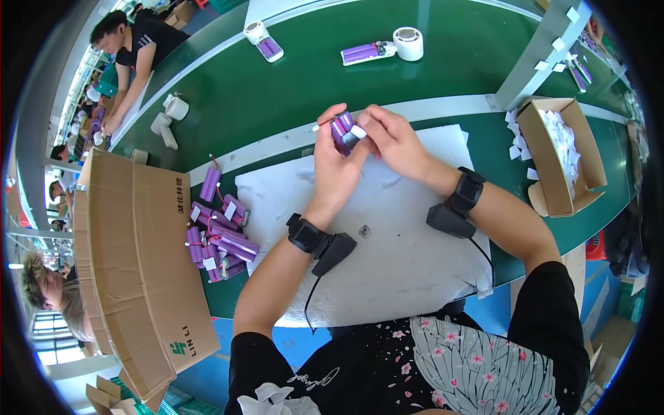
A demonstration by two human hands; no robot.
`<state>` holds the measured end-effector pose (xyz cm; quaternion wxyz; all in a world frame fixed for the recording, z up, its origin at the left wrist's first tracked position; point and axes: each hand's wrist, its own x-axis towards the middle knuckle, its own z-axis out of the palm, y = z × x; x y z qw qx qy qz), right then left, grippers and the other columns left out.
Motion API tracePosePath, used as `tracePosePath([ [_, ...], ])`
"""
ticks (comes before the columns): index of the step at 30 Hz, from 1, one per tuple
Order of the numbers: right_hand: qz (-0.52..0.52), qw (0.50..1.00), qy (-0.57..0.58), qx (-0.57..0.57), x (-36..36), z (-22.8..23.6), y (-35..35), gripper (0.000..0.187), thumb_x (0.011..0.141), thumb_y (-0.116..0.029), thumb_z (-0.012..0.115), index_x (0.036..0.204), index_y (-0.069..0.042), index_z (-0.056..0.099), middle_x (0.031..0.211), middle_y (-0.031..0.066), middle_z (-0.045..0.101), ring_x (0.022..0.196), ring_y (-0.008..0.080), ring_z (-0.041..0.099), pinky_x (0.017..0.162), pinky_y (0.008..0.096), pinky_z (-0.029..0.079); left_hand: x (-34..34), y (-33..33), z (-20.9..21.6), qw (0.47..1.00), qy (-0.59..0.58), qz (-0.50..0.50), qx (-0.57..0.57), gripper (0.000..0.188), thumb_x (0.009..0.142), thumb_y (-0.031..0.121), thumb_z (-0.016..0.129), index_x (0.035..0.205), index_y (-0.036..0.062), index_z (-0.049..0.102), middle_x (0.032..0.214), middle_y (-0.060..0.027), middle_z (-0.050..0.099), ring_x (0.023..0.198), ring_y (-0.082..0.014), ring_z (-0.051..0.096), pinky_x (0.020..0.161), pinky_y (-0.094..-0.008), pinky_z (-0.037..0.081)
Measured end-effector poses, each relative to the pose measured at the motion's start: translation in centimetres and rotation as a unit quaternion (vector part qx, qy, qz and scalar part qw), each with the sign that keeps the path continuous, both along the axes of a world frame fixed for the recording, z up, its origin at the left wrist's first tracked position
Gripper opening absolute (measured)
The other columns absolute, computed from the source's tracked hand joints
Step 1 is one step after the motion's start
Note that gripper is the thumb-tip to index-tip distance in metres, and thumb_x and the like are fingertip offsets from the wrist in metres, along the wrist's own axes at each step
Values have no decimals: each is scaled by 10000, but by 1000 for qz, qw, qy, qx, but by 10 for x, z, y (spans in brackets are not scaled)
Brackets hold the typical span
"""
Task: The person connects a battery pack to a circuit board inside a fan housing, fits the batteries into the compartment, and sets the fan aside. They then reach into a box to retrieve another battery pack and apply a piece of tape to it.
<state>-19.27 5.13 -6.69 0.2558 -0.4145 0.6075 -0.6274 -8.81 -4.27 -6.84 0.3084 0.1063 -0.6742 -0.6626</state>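
Note:
Both hands meet over the far part of a pale grey mat (408, 256). Between them is a purple battery pack (339, 131) of cylindrical cells. My left hand (335, 159) is closed around the pack from the near left side. My right hand (399, 143) has its thumb and fingers pinched at the pack's right end, next to a small white piece (358, 131) on it; the fingertips are partly hidden. Left of the mat lies a pile of purple battery packs (232, 238) with red wires and white labels.
A large cardboard box (149, 249) stands at left. An open carton (588, 142) of white paper pieces stands at right. Beyond a metal rail, a green conveyor belt (290, 97) carries white housings (408, 45), some with purple cells. A metal post (543, 62) rises at far right. A person (142, 52) leans in at upper left.

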Motion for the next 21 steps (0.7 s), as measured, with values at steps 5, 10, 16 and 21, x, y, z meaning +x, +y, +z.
tracePosePath([
  [5,3,998,-62,0,2,0,1,146,1000,-188,480,997,-54,536,689,-5,519,588,56,492,490,214,391,0,2,1,999,15,-14,41,510,837,-72,576,1294,57,391,998,-54,538,862,-105,561,731,-246,490],
  [10,23,998,-60,14,1,-1,0,106,990,-147,487,1034,-63,534,687,-2,520,588,58,491,491,214,387,3,4,4,997,27,-10,75,483,857,-64,576,1289,59,397,986,-47,542,842,-92,559,705,-242,491],
  [16,18,998,-66,-5,0,-2,0,102,984,-120,472,1038,-58,534,678,-3,515,578,60,479,489,219,375,0,2,1,999,15,11,51,416,894,1,592,1269,58,422,952,-32,550,810,-75,549,674,-234,480],
  [21,21,997,-70,-11,3,-3,1,110,984,-109,462,1042,-51,535,668,-2,511,568,60,465,489,221,366,1,2,-1,998,15,16,54,353,921,71,601,1240,54,451,935,-21,553,789,-65,534,664,-227,466],
])
